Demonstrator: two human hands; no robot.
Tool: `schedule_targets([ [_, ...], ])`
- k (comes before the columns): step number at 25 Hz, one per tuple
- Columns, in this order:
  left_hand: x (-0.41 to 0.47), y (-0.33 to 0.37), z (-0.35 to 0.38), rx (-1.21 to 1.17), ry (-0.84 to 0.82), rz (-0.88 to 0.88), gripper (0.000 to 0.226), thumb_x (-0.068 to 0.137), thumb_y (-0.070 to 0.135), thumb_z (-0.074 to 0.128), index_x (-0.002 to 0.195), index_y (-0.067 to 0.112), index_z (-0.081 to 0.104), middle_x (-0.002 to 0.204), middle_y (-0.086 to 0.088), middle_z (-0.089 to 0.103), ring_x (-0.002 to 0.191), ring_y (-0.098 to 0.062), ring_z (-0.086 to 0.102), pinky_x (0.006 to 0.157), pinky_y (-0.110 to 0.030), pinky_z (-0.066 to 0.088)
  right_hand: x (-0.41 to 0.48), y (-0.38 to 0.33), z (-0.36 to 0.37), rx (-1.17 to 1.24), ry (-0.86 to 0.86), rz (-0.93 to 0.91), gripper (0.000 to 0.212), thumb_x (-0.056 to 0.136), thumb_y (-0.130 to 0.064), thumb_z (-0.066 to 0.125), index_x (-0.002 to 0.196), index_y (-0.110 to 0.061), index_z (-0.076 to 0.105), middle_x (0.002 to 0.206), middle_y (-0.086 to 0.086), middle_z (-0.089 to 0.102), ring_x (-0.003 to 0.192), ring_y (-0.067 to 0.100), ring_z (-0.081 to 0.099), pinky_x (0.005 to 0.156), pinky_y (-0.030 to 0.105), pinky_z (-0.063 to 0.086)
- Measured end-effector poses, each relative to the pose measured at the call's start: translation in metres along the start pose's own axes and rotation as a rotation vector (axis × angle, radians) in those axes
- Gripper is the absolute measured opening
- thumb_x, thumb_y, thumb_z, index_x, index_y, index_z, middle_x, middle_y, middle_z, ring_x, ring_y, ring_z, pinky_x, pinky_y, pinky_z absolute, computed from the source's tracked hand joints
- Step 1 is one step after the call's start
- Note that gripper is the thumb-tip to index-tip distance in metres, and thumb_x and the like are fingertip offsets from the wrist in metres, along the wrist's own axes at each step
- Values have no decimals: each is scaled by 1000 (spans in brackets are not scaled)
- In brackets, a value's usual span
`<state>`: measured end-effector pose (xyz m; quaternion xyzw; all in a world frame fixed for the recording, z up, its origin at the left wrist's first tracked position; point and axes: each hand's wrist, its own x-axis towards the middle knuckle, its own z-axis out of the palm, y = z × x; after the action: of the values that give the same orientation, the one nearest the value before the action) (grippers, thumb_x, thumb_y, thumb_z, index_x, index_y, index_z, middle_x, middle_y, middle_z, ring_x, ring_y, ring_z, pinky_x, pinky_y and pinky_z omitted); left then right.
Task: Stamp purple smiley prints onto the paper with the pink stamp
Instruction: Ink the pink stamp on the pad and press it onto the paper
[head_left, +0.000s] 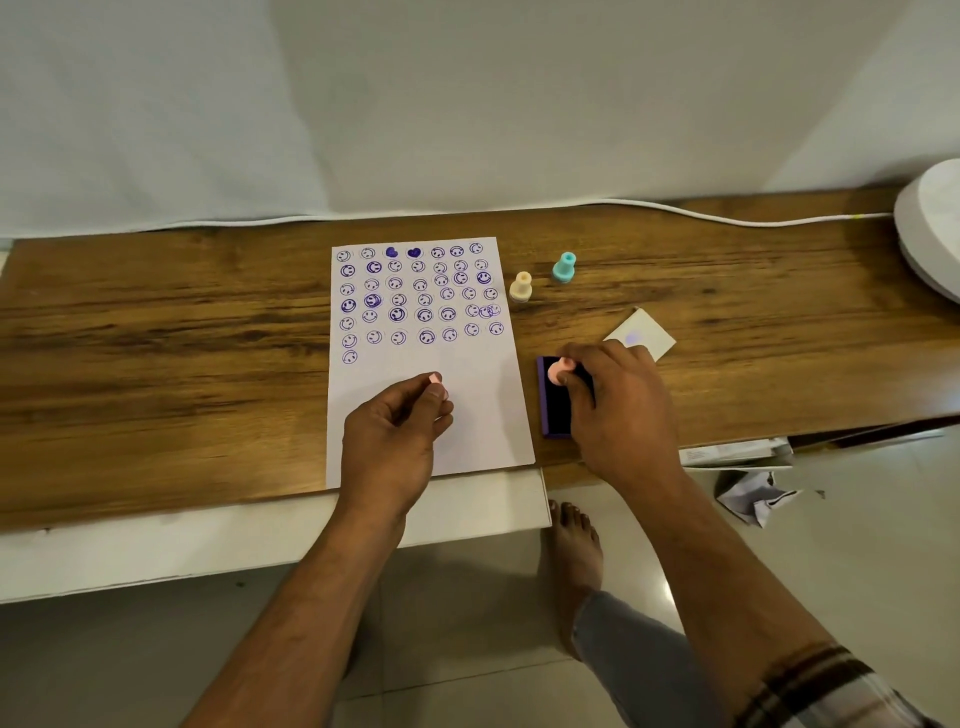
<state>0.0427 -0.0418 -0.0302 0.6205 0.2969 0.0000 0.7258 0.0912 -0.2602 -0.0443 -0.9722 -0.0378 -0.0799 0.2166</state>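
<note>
From my remote seat I saw the paper (423, 364) lying on the wooden table (156, 338), its lower edge reaching the table's near edge. Its upper half was filled with rows of purple smiley prints (397, 314), with two solid purple hearts in the top row; the lowest row held a single print at the sheet's left side, and the lower half was blank.

The right hand (618, 400) was closed around the pink stamp (558, 370), gripping it between the fingertips and holding it down on the dark purple ink pad (553, 405), which sat just beside the paper's right edge, toward the near edge of the table. The stamp's pink body showed at the pad's far end; I could not tell whether its face was pressed fully into the ink.

The left hand (395, 431) rested over the blank lower part of the paper, fingers curled in, pinching a small pink piece (435, 379) between thumb and forefinger. I could not tell what that piece was.

Farther back, right of the sheet, a cream stamp (520, 287) and a teal stamp (564, 267) stood upright, near each other but apart. A small white card (652, 332) lay flat just behind the right hand. A white cable (675, 210) ran along the table's far edge.
</note>
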Motion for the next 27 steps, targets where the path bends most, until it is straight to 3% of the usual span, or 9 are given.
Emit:
schedule_targets([
  [4,1,2,-2,5,6,12,19,95,19,72,113,20,78,104,-1,81,99,-18,78,96,-41,61,-3,1,1,-46,24,-16,22,96,-19,71,118,-18,70,112,4,73,102,27,58,78,38,46],
  [11,0,0,-2,11,9,-2,20,95,20,72,114,20,78,106,-1,81,99,-16,78,96,-40,61,-6,-8,4,-96,-1,62,34,91,-11,74,124,-15,70,120,10,73,110,35,58,86,48,49],
  [18,-1,-1,-3,2,32,-7,17,95,19,72,111,22,79,104,2,81,97,-14,78,93,-35,62,-6,-15,5,-159,-22,108,39,89,-14,76,127,-15,69,123,10,73,115,35,56,91,49,47],
  [27,0,2,-5,47,47,6,20,95,20,72,114,22,78,106,1,80,98,-16,77,94,-35,61,-3,1,1,-61,-49,44,32,95,-13,72,127,-18,71,124,5,74,111,34,56,88,52,51],
])
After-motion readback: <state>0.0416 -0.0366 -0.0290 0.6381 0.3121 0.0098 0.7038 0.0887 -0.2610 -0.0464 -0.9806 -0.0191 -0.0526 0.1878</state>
